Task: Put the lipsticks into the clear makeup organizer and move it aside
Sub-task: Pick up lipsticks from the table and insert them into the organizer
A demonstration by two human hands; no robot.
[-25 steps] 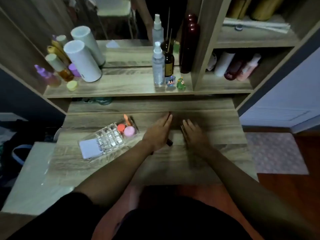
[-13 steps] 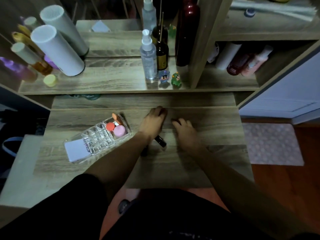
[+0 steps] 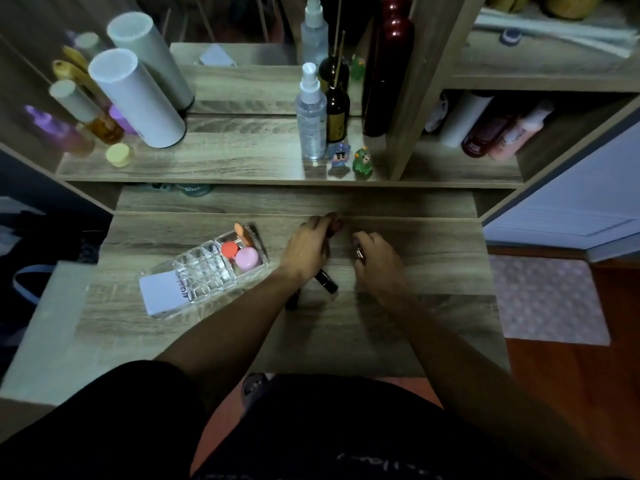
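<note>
The clear makeup organizer [image 3: 204, 268] lies on the wooden desk [image 3: 433, 271], left of centre, holding a red round item, a pink round item, an orange stick and a white card. My left hand [image 3: 306, 249] is curled over dark lipsticks at the desk's middle; one black lipstick [image 3: 326, 281] sticks out under its wrist and another dark tube [image 3: 292, 299] lies beneath my forearm. My right hand [image 3: 375, 259], just to the right, is closed around a small lipstick whose metallic end [image 3: 359, 253] shows between the fingers.
A raised shelf [image 3: 242, 157] behind the desk carries two white cylinders [image 3: 138, 98], small bottles, a spray bottle [image 3: 311, 116], a reed diffuser, two tiny figurines [image 3: 351, 159] and a tall dark bottle. Cubbies at right hold more bottles. A rug [image 3: 547, 299] lies on the floor at right.
Both hands have gone from flat with spread fingers to curled over the lipsticks. My view has tilted closer to the desk. The organizer has not moved.
</note>
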